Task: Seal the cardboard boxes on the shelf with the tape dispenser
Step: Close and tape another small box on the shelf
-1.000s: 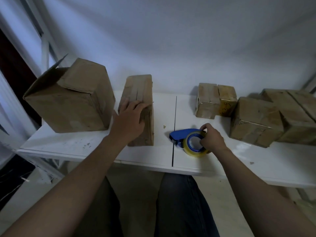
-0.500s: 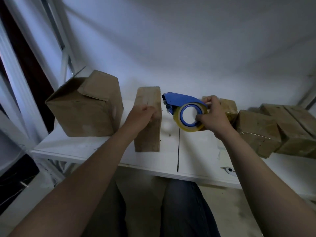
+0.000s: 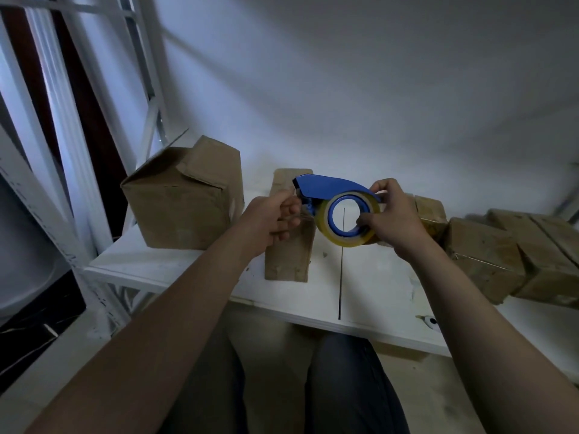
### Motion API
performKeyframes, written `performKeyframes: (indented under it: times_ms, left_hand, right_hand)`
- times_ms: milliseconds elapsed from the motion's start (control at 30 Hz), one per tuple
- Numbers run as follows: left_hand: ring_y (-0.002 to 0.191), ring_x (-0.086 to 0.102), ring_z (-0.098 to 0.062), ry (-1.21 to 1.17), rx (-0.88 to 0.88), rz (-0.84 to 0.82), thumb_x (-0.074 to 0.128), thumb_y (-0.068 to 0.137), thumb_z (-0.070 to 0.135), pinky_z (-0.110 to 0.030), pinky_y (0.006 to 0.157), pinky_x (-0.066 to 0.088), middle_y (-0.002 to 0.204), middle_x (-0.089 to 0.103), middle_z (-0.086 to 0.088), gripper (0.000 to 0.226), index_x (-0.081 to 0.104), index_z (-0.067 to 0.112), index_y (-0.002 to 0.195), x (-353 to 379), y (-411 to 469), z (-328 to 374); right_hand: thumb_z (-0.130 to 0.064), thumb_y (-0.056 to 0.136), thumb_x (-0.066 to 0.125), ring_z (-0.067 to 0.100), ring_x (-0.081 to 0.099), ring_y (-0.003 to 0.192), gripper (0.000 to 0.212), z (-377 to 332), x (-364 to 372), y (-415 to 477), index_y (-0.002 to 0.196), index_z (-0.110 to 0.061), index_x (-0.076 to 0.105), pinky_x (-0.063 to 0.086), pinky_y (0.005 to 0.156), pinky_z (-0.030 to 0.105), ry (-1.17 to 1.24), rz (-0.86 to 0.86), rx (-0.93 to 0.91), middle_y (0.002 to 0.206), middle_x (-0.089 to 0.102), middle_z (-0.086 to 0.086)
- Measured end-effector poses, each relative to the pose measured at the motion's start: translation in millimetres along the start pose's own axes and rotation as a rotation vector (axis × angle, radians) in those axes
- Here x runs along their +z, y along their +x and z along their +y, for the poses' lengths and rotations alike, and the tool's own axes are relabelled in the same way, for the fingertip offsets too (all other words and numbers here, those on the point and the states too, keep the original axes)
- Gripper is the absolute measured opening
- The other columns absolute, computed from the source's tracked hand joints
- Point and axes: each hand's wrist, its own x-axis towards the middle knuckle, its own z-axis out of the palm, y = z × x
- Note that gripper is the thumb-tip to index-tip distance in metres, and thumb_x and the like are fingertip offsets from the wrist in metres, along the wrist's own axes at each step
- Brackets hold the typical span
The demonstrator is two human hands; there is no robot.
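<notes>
While left hand pinches tape, right hand grips dispenser.

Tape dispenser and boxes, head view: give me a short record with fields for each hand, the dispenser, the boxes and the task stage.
right hand: grips the tape dispenser at its yellowish roll, above the shelf
left hand: fingers curled at the dispenser's front, apparently pinching the tape end
narrow box: on the shelf, partly behind the left hand
large box: at the shelf's left, top flaps not flat
boxes at right: clustered on the shelf
task stage: no tape visibly laid on the narrow box
</notes>
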Motion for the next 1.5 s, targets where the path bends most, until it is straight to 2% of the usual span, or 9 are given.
performKeyframes:
  times_ms: [100, 300, 600, 800, 1000, 1133, 1233, 1367, 1500]
  left_hand:
    - [0.072, 0.063, -0.011, -0.013, -0.01, -0.036, 0.059, 0.095, 0.052, -0.028, 0.063, 0.046, 0.076, 0.066, 0.006, 0.034, 0.065, 0.022, 0.079, -7, 1, 1]
    - [0.081, 0.066, -0.013, -0.021, 0.024, 0.008, 0.061, 0.097, 0.039, -0.03, 0.068, 0.047, 0.08, 0.066, 0.006, 0.024, 0.064, 0.018, 0.085, -15, 4, -1]
    - [0.085, 0.068, -0.016, 0.07, -0.092, -0.063, 0.058, 0.093, 0.058, -0.029, 0.072, 0.047, 0.088, 0.074, 0.007, 0.039, 0.07, 0.022, 0.103, -11, 13, -3]
    - [0.087, 0.067, -0.015, 0.041, -0.101, -0.075, 0.064, 0.094, 0.043, -0.029, 0.072, 0.048, 0.095, 0.073, 0.004, 0.027, 0.07, 0.017, 0.101, -17, 19, -6]
    - [0.083, 0.066, -0.015, 0.229, 0.114, 0.05, 0.068, 0.092, 0.042, -0.032, 0.075, 0.05, 0.086, 0.07, -0.001, 0.023, 0.065, 0.021, 0.086, -17, 20, -9]
    - [0.078, 0.062, -0.013, 0.421, 0.318, 0.157, 0.073, 0.086, 0.047, -0.024, 0.066, 0.046, 0.081, 0.066, -0.001, 0.032, 0.059, 0.018, 0.085, -10, 25, -12]
    - [0.084, 0.064, -0.017, 0.442, 0.369, 0.219, 0.076, 0.084, 0.046, -0.025, 0.069, 0.052, 0.087, 0.065, -0.003, 0.033, 0.056, 0.019, 0.087, -10, 33, -15]
    - [0.088, 0.067, -0.022, 0.414, 0.39, 0.231, 0.075, 0.085, 0.035, -0.043, 0.083, 0.059, 0.09, 0.066, -0.003, 0.024, 0.058, 0.019, 0.089, -16, 42, -21]
    - [0.086, 0.063, -0.017, 0.505, 0.477, 0.272, 0.073, 0.086, 0.029, -0.035, 0.078, 0.055, 0.088, 0.063, 0.001, 0.023, 0.059, 0.013, 0.096, -20, 44, -25]
  right_hand:
    - [0.007, 0.081, 0.073, 0.03, 0.071, 0.076, 0.053, -4, 4, -1, 0.113, -0.024, 0.044, 0.061, 0.054, 0.035, 0.009, -0.015, -0.001, 0.117, 0.053, 0.004]
    - [0.007, 0.08, 0.074, 0.03, 0.072, 0.076, 0.053, -5, 8, 3, 0.112, -0.024, 0.045, 0.059, 0.052, 0.032, 0.034, -0.012, 0.013, 0.119, 0.054, 0.005]
    - [0.007, 0.081, 0.074, 0.027, 0.071, 0.07, 0.052, -8, 16, 10, 0.114, -0.021, 0.046, 0.056, 0.048, 0.027, 0.077, -0.011, 0.026, 0.11, 0.055, 0.001]
    - [0.007, 0.081, 0.074, 0.025, 0.071, 0.068, 0.051, -6, 18, 16, 0.114, -0.021, 0.046, 0.055, 0.047, 0.026, 0.069, -0.017, 0.034, 0.108, 0.055, -0.002]
    - [0.007, 0.081, 0.074, 0.03, 0.072, 0.073, 0.052, -3, 22, 22, 0.114, -0.021, 0.047, 0.059, 0.051, 0.032, 0.096, -0.006, 0.045, 0.116, 0.055, 0.004]
    - [0.007, 0.081, 0.074, 0.032, 0.072, 0.075, 0.051, -2, 27, 25, 0.111, -0.024, 0.046, 0.06, 0.053, 0.034, 0.107, -0.013, 0.041, 0.119, 0.055, 0.007]
    - [0.007, 0.081, 0.073, 0.032, 0.071, 0.076, 0.051, -2, 29, 26, 0.111, -0.024, 0.046, 0.059, 0.051, 0.032, 0.116, -0.023, 0.039, 0.119, 0.055, 0.008]
    - [0.006, 0.08, 0.074, 0.03, 0.07, 0.075, 0.051, -1, 29, 27, 0.111, -0.024, 0.046, 0.058, 0.052, 0.032, 0.11, -0.029, 0.025, 0.116, 0.056, 0.007]
    - [0.006, 0.08, 0.074, 0.03, 0.071, 0.072, 0.05, 1, 29, 28, 0.111, -0.023, 0.047, 0.059, 0.052, 0.033, 0.1, -0.039, 0.024, 0.115, 0.056, 0.004]
